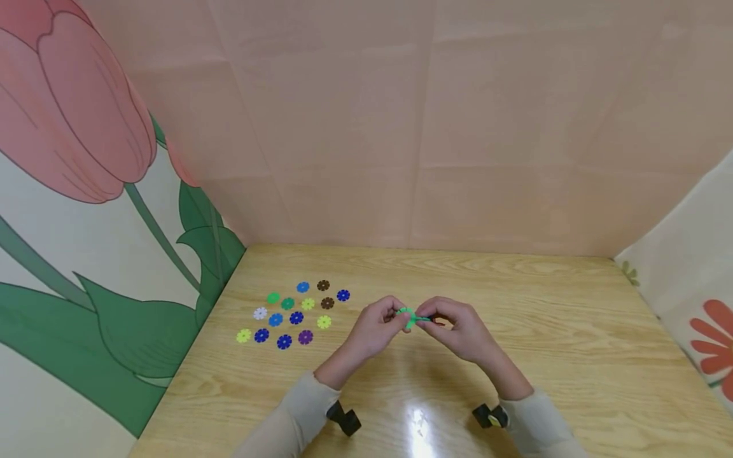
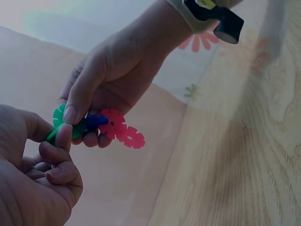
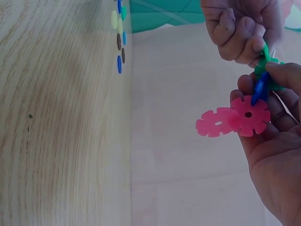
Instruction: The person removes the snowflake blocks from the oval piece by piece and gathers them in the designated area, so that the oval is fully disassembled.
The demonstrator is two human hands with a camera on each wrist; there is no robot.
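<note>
My left hand (image 1: 378,326) pinches a bright green interlocking disc (image 1: 408,315) between thumb and fingers. Facing it, my right hand (image 1: 460,327) grips a short chain of interlocking discs. In the right wrist view the chain shows a green disc (image 3: 277,86), a blue disc (image 3: 260,89) seen edge-on and two pink discs (image 3: 248,115) that hang free past the fingers. Both sets of fingertips nearly meet at the green discs, which overlap in the left wrist view. Fingers partly cover the joint between them.
Several loose notched discs lie flat on the wooden table (image 1: 544,305), left of my hands, among them a purple disc (image 1: 305,337), a white disc (image 1: 260,313) and a brown disc (image 1: 323,285). A pinkish cloth wall (image 1: 401,127) rises behind the table's far edge.
</note>
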